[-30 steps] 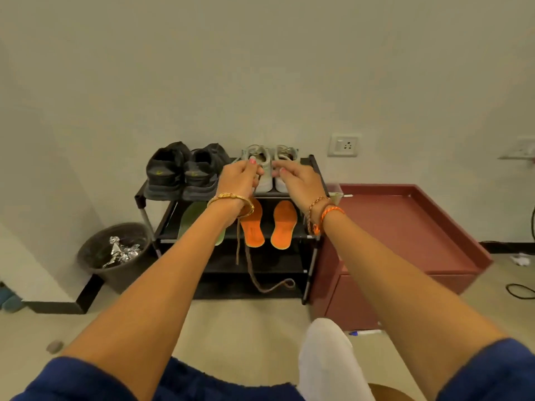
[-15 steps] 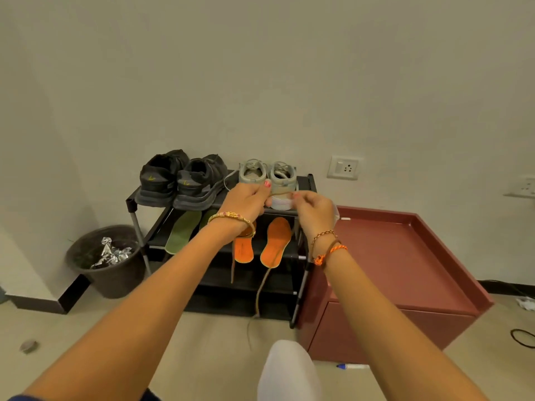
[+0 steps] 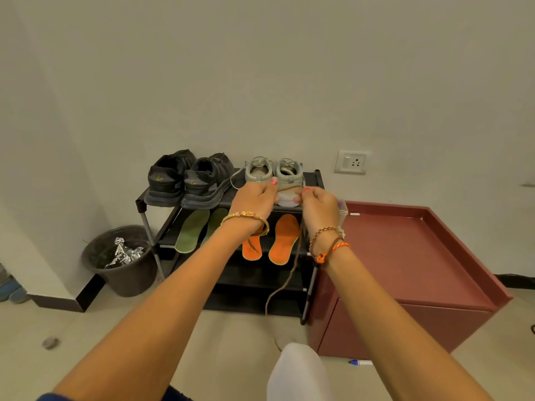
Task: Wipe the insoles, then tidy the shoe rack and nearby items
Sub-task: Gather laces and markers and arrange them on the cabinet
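A black shoe rack (image 3: 312,180) stands against the wall. On its top shelf sit two black shoes (image 3: 188,180) at the left and two pale grey shoes (image 3: 272,172) at the right. My left hand (image 3: 254,198) and my right hand (image 3: 318,204) are in front of the grey shoes, each pinching a brown shoelace (image 3: 289,273) stretched between them. The lace's free end hangs past the shelves toward the floor. Two green insoles (image 3: 194,234) and two orange insoles (image 3: 283,241) lean on the middle shelf.
A dark bin (image 3: 124,270) with crumpled foil stands left of the rack. A maroon cabinet (image 3: 405,256) with a raised rim stands on its right. A marker pen (image 3: 359,362) lies on the floor, and a wall socket (image 3: 351,162) is above the cabinet.
Both hands drew back from the grey shoes' openings and now hold the brown lace taut between them. The camera view rose and pulled back slightly.
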